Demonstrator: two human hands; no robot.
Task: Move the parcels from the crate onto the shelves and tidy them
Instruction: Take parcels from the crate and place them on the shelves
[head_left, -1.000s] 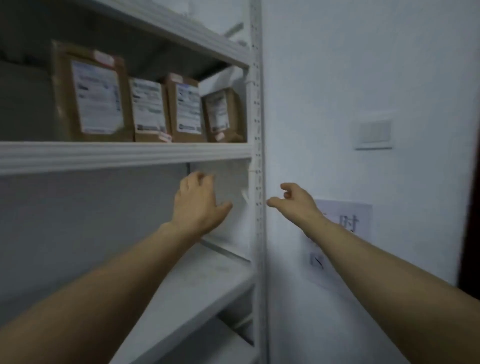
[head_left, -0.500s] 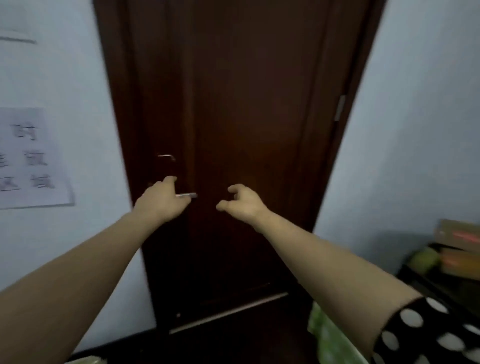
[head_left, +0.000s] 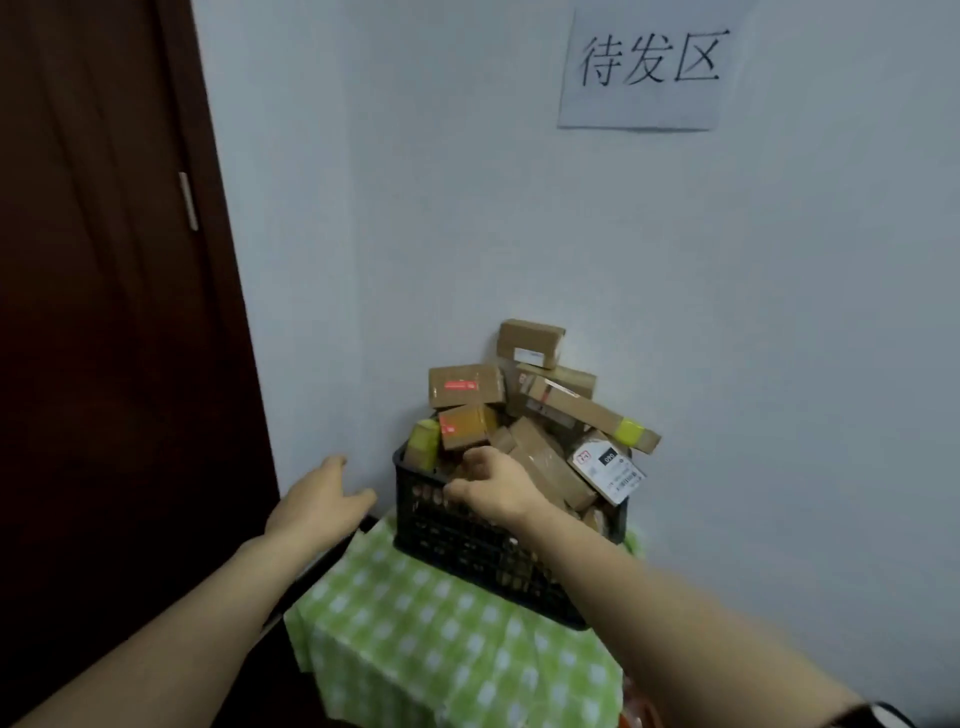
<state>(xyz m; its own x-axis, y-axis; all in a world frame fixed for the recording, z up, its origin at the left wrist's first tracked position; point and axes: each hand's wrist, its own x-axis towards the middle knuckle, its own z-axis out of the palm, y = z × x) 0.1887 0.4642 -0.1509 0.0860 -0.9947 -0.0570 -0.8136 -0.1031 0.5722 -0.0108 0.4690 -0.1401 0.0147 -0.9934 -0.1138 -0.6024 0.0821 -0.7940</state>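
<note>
A black plastic crate (head_left: 457, 545) stands on a table against the wall, heaped with several brown cardboard parcels (head_left: 465, 384). A long box (head_left: 587, 410) lies slanted across the heap, and a parcel with a white label (head_left: 608, 470) leans at the right rim. My right hand (head_left: 493, 486) hovers over the crate's near rim with its fingers loosely curled and nothing visible in it. To the left of the crate, level with its rim, my left hand (head_left: 319, 501) is held out with relaxed fingers and holds nothing. The shelves are out of view.
A green and white checked cloth (head_left: 441, 639) covers the table. A dark brown door (head_left: 104, 312) fills the left side, close to the table's left edge. A paper sign (head_left: 644, 67) hangs on the white wall above the crate.
The view has swung right from the shelves, past the door, to the crate. Both hands stayed stretched forward and now reach the crate, the right one over its rim.
</note>
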